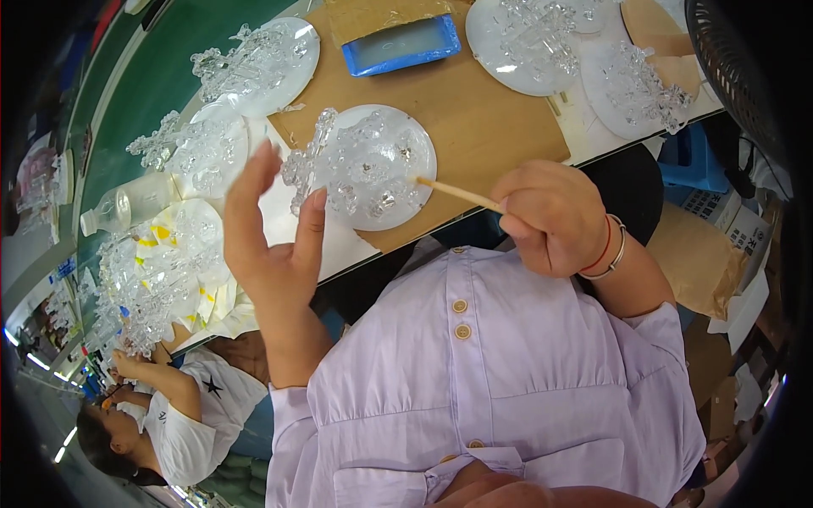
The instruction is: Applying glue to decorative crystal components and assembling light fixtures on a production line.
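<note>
My right hand (550,216) is closed around a thin wooden stick (461,194). The stick's far end points left, over the right side of a round white plate (415,140). Several clear, faceted plastic pieces (370,169) lie on this plate. At its left edge a longer clear plastic piece (312,161) sticks up and out past the rim. My left hand (275,254) is beside that piece, thumb and forefinger spread apart. Whether a fingertip touches the piece, I cannot tell.
Brown cardboard (500,127) lies under the plate. Behind stands a blue-rimmed tray (402,46). More plates of clear pieces, such as a back-left plate (301,55), surround it. A clear bottle (127,206) lies left. Another person (182,406) works at lower left. A black fan (737,68) is right.
</note>
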### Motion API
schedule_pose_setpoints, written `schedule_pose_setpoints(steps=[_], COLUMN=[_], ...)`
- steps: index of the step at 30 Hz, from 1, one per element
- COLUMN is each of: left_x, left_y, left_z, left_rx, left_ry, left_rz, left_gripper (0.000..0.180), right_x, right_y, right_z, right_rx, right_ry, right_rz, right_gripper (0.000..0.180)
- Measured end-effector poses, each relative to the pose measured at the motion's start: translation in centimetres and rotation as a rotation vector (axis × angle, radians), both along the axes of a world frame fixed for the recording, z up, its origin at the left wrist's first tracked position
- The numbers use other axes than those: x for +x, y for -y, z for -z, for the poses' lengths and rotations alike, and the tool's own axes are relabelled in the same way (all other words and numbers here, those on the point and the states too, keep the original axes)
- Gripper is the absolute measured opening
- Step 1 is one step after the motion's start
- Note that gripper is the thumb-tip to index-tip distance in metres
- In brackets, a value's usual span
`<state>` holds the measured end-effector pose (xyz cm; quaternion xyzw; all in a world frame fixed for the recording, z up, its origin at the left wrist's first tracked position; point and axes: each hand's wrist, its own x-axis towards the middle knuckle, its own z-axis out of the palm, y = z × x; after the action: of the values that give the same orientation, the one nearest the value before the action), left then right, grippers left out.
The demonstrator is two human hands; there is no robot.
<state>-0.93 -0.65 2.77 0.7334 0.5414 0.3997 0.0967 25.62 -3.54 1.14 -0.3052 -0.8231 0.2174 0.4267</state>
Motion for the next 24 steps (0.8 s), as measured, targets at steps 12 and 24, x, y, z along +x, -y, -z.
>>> schedule_pose_setpoints(steps=[12, 24], left_x=[0.1, 1.3], left_y=[-1.3, 1.3], left_z=[-3.7, -3.7], left_rx=[-0.183, -0.164], left_ry=[-0.301, -0.311], left_rz=[0.139, 0.031], left_gripper=[0.022, 0.029], right_x=[-0.1, 1.0], right_y=[-0.8, 0.1], right_z=[0.1, -0.1], right_rx=[0.151, 0.122], right_ry=[-0.004, -0.008], right_rz=[0.192, 0.077], right_gripper=[0.015, 0.013])
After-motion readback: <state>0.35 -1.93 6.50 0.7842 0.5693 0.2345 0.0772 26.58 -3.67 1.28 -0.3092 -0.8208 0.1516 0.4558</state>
